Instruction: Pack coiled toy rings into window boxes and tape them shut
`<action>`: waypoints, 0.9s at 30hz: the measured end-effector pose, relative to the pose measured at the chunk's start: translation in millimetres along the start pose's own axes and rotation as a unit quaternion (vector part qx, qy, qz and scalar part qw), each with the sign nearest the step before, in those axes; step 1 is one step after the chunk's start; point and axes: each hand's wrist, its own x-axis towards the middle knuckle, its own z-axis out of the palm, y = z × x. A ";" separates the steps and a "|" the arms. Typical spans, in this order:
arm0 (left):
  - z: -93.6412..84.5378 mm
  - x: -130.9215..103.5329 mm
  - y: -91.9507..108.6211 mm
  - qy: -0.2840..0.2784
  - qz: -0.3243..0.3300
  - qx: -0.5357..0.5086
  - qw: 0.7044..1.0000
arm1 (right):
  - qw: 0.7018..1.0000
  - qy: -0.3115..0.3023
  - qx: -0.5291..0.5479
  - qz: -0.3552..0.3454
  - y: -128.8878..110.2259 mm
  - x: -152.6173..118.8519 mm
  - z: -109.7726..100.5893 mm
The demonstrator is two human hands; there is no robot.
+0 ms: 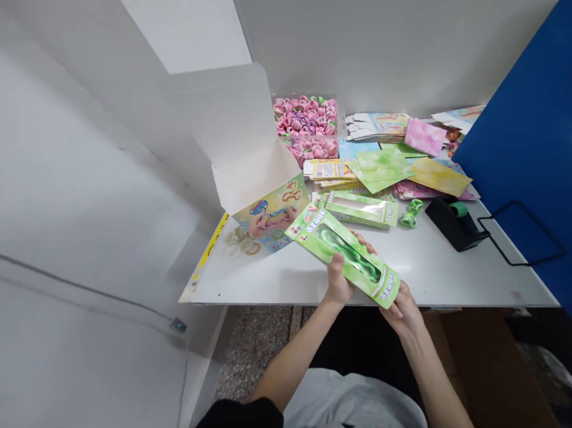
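A green toy box (308,241) with a clear window is held tilted above the table's front edge; coiled green rings (348,252) show through the window. My left hand (341,277) wraps round the box's middle, thumb on the front and fingertips at the far side. At the lower right end, my right hand (403,309) grips the box's corner, some fingers hidden behind it. Just beyond lies another green windowed box (363,208) on the table. Beside that one sits a small stack of green rings (411,214).
An open display carton (256,180) stands at the left. Behind it is a clear bin (341,121) of pink rings. Flattened boxes (381,126) and coloured cards (384,168) pile along the back. A black tape dispenser (453,226) and blue panel (535,125) are at right.
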 end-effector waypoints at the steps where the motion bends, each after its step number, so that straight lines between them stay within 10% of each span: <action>1: -0.1 -1.0 -0.7 -0.002 -0.005 -0.005 1.000 | 1.000 -0.002 0.000 -0.002 1.0 0.1 0.8; 27: 8.6 -7.6 -3.3 0.047 0.042 -0.061 0.996 | 0.991 0.054 -0.097 -0.076 -4.8 -1.1 25.1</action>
